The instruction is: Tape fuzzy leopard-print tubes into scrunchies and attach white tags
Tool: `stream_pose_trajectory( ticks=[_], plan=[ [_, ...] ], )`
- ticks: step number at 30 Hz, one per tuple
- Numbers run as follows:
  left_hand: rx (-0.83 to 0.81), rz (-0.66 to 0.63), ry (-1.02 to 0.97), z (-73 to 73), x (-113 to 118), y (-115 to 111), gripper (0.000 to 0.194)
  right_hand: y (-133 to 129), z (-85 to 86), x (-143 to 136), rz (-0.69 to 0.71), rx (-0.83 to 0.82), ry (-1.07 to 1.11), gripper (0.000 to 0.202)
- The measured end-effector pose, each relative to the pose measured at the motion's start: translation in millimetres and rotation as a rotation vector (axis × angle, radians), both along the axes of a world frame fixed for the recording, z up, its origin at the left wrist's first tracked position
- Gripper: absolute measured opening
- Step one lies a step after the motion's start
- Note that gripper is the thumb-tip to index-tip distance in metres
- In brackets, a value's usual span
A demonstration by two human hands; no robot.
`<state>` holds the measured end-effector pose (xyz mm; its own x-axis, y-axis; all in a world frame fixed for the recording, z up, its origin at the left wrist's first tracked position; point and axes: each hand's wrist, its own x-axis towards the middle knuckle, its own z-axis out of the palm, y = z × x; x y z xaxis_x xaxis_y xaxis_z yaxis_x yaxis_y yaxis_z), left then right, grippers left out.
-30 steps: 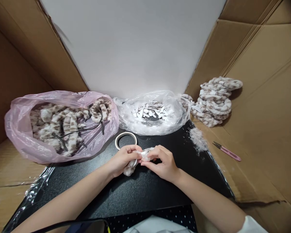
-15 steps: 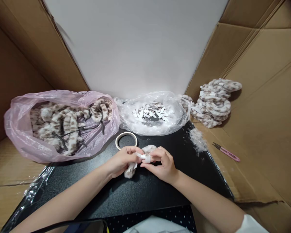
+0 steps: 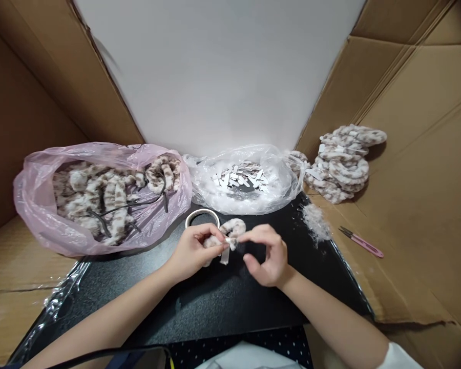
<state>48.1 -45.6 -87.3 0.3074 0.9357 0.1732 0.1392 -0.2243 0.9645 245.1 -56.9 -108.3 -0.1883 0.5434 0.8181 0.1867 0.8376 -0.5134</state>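
Observation:
Over the black tabletop (image 3: 146, 302), my left hand (image 3: 194, 251) pinches a fluffy white-and-brown furry band (image 3: 234, 226), whose curved end sticks out past the fingertips. A strip of whitish tape (image 3: 225, 255) hangs down from the band below my left thumb. My right hand (image 3: 268, 255) is just to the right, thumb and fingers apart, its index fingertip touching or very near the band's end. Behind my left hand lies a roll of tape (image 3: 202, 211), partly covered by the fingers.
At left, a pink plastic bag (image 3: 34, 205) holds furry pieces and dark cords. A clear bag (image 3: 211, 202) of white tags stands at the back. Finished-looking furry loops (image 3: 343, 164) pile up at right, near loose fluff (image 3: 317, 223) and pink thread snips (image 3: 361, 242).
My right hand has let go and drawn slightly right, its fingers spreading. The furry band has turned in my left hand, and the tape strip now hangs down.

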Motion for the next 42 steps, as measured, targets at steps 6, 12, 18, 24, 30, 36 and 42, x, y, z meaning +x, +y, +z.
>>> stream_pose_trajectory(
  ticks=[6, 12, 18, 24, 30, 36, 42],
  plan=[
    [0.619, -0.244, 0.197, 0.8, 3, -9, 0.013, 18, 14.2, 8, 0.31, -0.81, -0.079, 0.019],
    [0.915, -0.249, 0.281, -6.5, 4, -11, 0.014, 20, 14.7, 6, 0.599, -1.407, -0.066, 0.033],
    [0.989, -0.237, 0.301, -14.2, 4, -11, 0.018, 20, 10.9, 2, 0.448, -1.455, 0.167, 0.044],
    [0.891, -0.184, 0.304, -13.4, 6, -7, 0.011, 17, 9.5, -2, 0.243, -1.241, 0.262, 0.048],
    [0.752, -0.105, 0.242, -11.3, 9, -11, 0.012, 10, 11.0, -5, 0.153, -1.032, 0.3, 0.043],
    [0.698, -0.088, 0.216, -11.5, 9, -12, 0.01, 10, 10.2, -6, 0.23, -1.144, 0.407, 0.048],
    [0.716, -0.105, 0.216, -13.6, 9, -10, 0.009, 11, 11.0, -6, 0.263, -1.243, 0.528, 0.055]
  ],
)
